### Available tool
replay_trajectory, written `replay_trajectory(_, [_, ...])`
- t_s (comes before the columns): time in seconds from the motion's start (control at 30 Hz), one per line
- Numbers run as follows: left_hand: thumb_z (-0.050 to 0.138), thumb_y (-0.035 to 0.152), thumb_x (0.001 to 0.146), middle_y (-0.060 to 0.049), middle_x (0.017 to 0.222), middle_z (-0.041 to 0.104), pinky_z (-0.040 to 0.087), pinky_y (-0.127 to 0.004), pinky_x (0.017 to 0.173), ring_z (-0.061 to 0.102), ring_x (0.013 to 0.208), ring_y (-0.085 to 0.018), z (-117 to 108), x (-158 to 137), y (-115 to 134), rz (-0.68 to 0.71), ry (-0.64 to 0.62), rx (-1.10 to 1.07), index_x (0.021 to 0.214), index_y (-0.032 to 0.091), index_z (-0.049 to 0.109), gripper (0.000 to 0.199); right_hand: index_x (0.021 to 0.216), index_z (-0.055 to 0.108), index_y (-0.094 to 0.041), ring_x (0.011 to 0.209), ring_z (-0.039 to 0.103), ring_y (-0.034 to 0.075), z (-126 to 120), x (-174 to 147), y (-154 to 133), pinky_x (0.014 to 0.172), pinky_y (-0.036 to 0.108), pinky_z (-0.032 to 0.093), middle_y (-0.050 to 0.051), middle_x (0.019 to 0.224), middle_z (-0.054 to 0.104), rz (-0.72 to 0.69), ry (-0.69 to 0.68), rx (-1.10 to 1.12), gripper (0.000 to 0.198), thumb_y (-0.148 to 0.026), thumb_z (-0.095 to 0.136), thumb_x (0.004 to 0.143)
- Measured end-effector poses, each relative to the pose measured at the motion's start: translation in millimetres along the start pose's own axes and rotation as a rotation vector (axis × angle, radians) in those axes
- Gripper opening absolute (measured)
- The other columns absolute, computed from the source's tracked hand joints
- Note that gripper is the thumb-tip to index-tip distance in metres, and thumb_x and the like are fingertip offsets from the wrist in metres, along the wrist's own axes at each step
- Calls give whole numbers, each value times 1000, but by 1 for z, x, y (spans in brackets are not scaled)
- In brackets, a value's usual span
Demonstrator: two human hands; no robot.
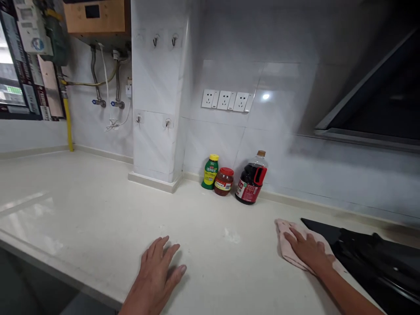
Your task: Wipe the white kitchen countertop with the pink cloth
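A folded pale pink cloth (285,247) lies on the counter beside the black stove's left edge. My right hand (310,251) rests on top of it, fingers curved over the fabric and pressing it down. At the lower middle, my left hand (157,271) hovers over or touches the pale countertop (98,232), its fingers apart and nothing in them. A whitish smear (231,236) marks the counter between my two hands.
Against the tiled wall stand a green bottle with a yellow cap (210,173), a red-lidded jar (224,182) and a large dark sauce bottle (250,181). The black stove (370,262) is at right, under a range hood (377,100). A wall pillar (155,148) juts out left of centre.
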State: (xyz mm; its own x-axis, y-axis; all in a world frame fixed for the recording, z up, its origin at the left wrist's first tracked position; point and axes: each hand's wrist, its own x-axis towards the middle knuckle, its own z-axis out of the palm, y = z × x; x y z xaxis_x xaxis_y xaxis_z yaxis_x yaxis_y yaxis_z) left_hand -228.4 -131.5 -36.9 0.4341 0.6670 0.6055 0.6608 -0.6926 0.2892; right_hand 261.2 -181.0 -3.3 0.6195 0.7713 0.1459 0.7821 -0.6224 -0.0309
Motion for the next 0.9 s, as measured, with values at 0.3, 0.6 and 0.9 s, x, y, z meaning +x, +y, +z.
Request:
replay_trajectory(0.3, [48, 39, 100, -9, 152, 43, 42, -52, 109, 37, 143, -30, 11, -1, -4, -20, 69, 1, 139, 31, 53, 40, 155, 27, -35, 149, 7, 43, 1, -40, -187, 112, 70, 12, 10, 166, 9, -291, -182, 146, 67, -68, 23, 97])
replay_trajectory(0.6, [41, 42, 100, -14, 152, 46, 37, -57, 108, 41, 140, -33, 14, 6, -11, -82, 161, 79, 142, 28, 54, 46, 154, 24, -43, 151, 8, 33, -26, -164, -298, 118, 65, 12, 1, 167, 7, -1316, -242, 324, 76, -50, 60, 87])
replay_trajectory(0.9, [41, 49, 99, -8, 147, 55, 43, -48, 106, 49, 136, -28, 25, -1, -31, -45, 73, 145, 137, 33, 59, 45, 151, 34, -41, 150, 15, 31, -10, -21, -181, 118, 57, 19, 3, 165, 19, -842, -202, 271, 55, -62, 35, 100])
